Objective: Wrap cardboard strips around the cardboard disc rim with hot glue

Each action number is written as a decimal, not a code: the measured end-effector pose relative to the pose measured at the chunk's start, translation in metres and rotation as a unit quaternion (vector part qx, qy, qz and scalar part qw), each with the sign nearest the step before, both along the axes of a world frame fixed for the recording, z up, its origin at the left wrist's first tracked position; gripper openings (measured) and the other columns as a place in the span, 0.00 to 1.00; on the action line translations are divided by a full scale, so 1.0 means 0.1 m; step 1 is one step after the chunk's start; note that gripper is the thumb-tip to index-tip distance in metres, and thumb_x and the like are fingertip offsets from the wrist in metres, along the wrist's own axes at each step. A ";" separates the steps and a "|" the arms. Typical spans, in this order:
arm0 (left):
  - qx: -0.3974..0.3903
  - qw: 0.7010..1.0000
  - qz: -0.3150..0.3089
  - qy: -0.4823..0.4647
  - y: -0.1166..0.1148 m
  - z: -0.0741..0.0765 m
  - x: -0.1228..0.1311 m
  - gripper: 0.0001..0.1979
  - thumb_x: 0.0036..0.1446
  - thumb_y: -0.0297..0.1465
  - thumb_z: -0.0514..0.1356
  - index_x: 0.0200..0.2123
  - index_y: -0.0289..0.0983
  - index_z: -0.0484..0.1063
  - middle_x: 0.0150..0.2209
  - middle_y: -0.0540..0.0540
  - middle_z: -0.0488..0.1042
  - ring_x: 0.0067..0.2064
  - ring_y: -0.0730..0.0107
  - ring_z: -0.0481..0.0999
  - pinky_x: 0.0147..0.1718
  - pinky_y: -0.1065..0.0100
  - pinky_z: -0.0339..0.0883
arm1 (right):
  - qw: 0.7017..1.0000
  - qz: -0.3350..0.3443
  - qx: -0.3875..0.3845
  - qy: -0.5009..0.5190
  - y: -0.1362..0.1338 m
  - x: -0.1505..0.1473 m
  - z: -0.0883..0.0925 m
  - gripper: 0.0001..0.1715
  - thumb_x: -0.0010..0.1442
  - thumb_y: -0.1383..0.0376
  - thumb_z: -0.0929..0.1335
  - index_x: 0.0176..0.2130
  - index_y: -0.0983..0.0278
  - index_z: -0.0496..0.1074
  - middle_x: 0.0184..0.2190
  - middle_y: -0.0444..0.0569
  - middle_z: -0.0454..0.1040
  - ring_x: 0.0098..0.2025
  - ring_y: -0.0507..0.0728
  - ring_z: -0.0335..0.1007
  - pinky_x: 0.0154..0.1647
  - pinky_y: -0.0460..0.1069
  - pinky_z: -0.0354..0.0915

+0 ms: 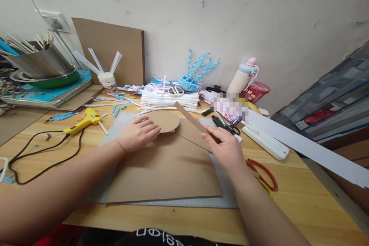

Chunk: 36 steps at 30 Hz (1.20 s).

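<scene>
My left hand (pixel 141 133) is at the left edge of a round cardboard disc (pixel 168 120), its fingers bent together over the rim and its thumb hidden. The disc looks layered at its near edge. Between the thumb and fingers of my right hand (pixel 223 146) is a narrow cardboard strip (pixel 188 116), slanting up and to the left, its far end above the disc's right side. Beneath both hands lies a large cardboard sheet (pixel 164 173), with a straight line or edge running across its right part. A grey cutting mat (pixel 198 202) shows around the sheet.
Left lies a yellow glue gun (pixel 86 121) with a looping black cable. White pipe cleaners (pixel 170 101) and white-handled scissors (pixel 176 91) are behind the disc. At right are black-handled scissors (pixel 230 126), a white power strip (pixel 265 140) and red-handled pliers (pixel 266 173). A paper cup (pixel 108 82) holds glue sticks.
</scene>
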<state>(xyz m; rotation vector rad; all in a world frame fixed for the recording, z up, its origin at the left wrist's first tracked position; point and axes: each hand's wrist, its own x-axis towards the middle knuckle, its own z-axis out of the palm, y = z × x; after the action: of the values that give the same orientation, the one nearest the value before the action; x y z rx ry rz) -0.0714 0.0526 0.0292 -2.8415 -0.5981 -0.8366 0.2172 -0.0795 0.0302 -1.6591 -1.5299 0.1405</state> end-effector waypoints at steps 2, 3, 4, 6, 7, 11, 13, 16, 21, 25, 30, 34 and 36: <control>0.006 1.000 0.002 -0.003 -0.15 0.22 -0.09 0.06 0.67 0.32 0.60 0.43 0.39 0.76 0.40 0.48 0.80 0.41 0.66 0.80 0.51 0.54 0.72 | 1.000 0.008 0.013 0.002 -0.01 0.01 0.02 0.19 0.67 0.56 0.67 0.50 0.62 0.81 0.30 0.48 0.76 0.30 0.58 0.72 0.33 0.51 0.68; 0.006 1.000 0.012 -0.010 -0.24 0.35 -0.13 0.05 0.66 0.31 0.60 0.41 0.40 0.76 0.39 0.48 0.82 0.40 0.67 0.80 0.52 0.55 0.69 | 1.000 0.013 0.021 0.004 -0.02 0.00 0.04 0.18 0.67 0.56 0.67 0.48 0.62 0.81 0.31 0.49 0.76 0.31 0.58 0.72 0.34 0.52 0.69; 0.002 1.000 0.019 -0.017 -0.34 0.49 -0.18 0.04 0.66 0.30 0.60 0.39 0.41 0.76 0.37 0.49 0.82 0.37 0.68 0.80 0.51 0.56 0.68 | 0.999 0.021 0.030 0.005 -0.03 0.00 0.06 0.17 0.68 0.57 0.66 0.47 0.62 0.81 0.32 0.49 0.76 0.33 0.59 0.72 0.36 0.52 0.69; -0.028 0.999 0.022 -0.006 -0.54 0.74 -0.25 0.05 0.66 0.31 0.61 0.37 0.42 0.76 0.33 0.53 0.82 0.33 0.71 0.79 0.49 0.59 0.67 | 0.998 0.046 0.046 0.010 -0.05 -0.02 0.08 0.18 0.70 0.57 0.65 0.49 0.63 0.79 0.35 0.51 0.76 0.37 0.60 0.74 0.40 0.54 0.70; -0.050 0.999 0.020 0.005 -0.63 0.84 -0.28 0.06 0.66 0.32 0.60 0.36 0.43 0.76 0.32 0.55 0.81 0.32 0.72 0.79 0.50 0.59 0.66 | 0.997 0.062 0.053 0.012 -0.06 -0.04 0.08 0.19 0.71 0.57 0.64 0.52 0.62 0.78 0.37 0.52 0.77 0.39 0.61 0.74 0.42 0.54 0.70; -0.232 0.972 0.001 -0.022 -0.81 0.96 -0.34 0.06 0.64 0.32 0.61 0.36 0.46 0.79 0.31 0.56 0.81 0.33 0.73 0.78 0.43 0.66 0.69 | 0.986 0.153 0.063 0.015 -0.13 -0.14 0.08 0.24 0.73 0.59 0.61 0.65 0.57 0.69 0.39 0.50 0.76 0.41 0.59 0.75 0.42 0.52 0.72; -0.323 0.943 0.019 -0.076 -0.83 0.88 -0.32 0.07 0.63 0.32 0.61 0.39 0.48 0.81 0.36 0.54 0.83 0.38 0.70 0.80 0.41 0.69 0.71 | 0.978 0.200 0.060 0.009 -0.17 -0.21 0.08 0.25 0.73 0.61 0.62 0.66 0.55 0.68 0.37 0.48 0.75 0.38 0.57 0.75 0.39 0.50 0.72; -0.395 0.907 0.035 -0.145 -0.87 0.72 -0.26 0.10 0.66 0.35 0.58 0.42 0.46 0.81 0.42 0.50 0.84 0.45 0.66 0.82 0.45 0.69 0.74 | 0.964 0.261 0.052 -0.007 -0.24 -0.33 0.10 0.25 0.72 0.66 0.62 0.65 0.53 0.69 0.36 0.46 0.75 0.37 0.54 0.76 0.38 0.48 0.72; -0.410 0.887 0.073 -0.202 -1.02 0.54 -0.25 0.09 0.67 0.35 0.57 0.43 0.43 0.77 0.40 0.47 0.82 0.42 0.66 0.82 0.40 0.71 0.76 | 0.973 0.226 0.037 -0.029 -0.27 -0.44 0.04 0.27 0.72 0.70 0.58 0.63 0.55 0.71 0.45 0.50 0.78 0.45 0.54 0.78 0.45 0.48 0.73; -0.421 0.882 0.033 -0.208 -1.06 0.44 -0.37 0.10 0.67 0.38 0.57 0.41 0.43 0.78 0.36 0.47 0.82 0.37 0.64 0.83 0.34 0.70 0.77 | 0.992 0.095 -0.040 -0.079 -0.04 -0.34 -0.08 0.26 0.72 0.71 0.59 0.63 0.59 0.70 0.40 0.50 0.78 0.40 0.56 0.78 0.40 0.50 0.74; -0.454 0.859 -0.034 -0.234 -1.04 0.37 -0.45 0.11 0.68 0.36 0.56 0.42 0.44 0.79 0.37 0.45 0.83 0.40 0.62 0.83 0.37 0.66 0.79 | 0.974 0.041 -0.130 -0.179 0.42 -0.16 -0.08 0.17 0.70 0.60 0.68 0.56 0.61 0.72 0.54 0.53 0.75 0.49 0.60 0.76 0.49 0.59 0.75; -0.444 0.860 -0.064 -0.242 -1.03 0.37 -0.44 0.11 0.69 0.33 0.55 0.43 0.45 0.79 0.38 0.47 0.83 0.41 0.63 0.83 0.39 0.66 0.79 | 0.959 0.013 -0.181 -0.216 0.48 -0.12 -0.08 0.19 0.69 0.59 0.69 0.57 0.62 0.71 0.58 0.54 0.73 0.53 0.62 0.74 0.52 0.61 0.73; -0.419 0.873 -0.069 -0.241 -1.02 0.37 -0.43 0.12 0.70 0.33 0.54 0.45 0.46 0.78 0.38 0.48 0.82 0.41 0.65 0.82 0.40 0.67 0.78 | 0.951 0.016 -0.223 -0.215 0.41 -0.13 -0.14 0.19 0.69 0.59 0.69 0.56 0.62 0.71 0.57 0.54 0.74 0.52 0.61 0.75 0.51 0.61 0.74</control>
<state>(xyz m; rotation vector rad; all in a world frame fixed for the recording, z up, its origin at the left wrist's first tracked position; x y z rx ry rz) -0.1140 -0.0496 0.0659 -3.4495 -1.0387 -1.6949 0.2047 -0.0384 0.0164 -2.1233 -1.9564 0.1582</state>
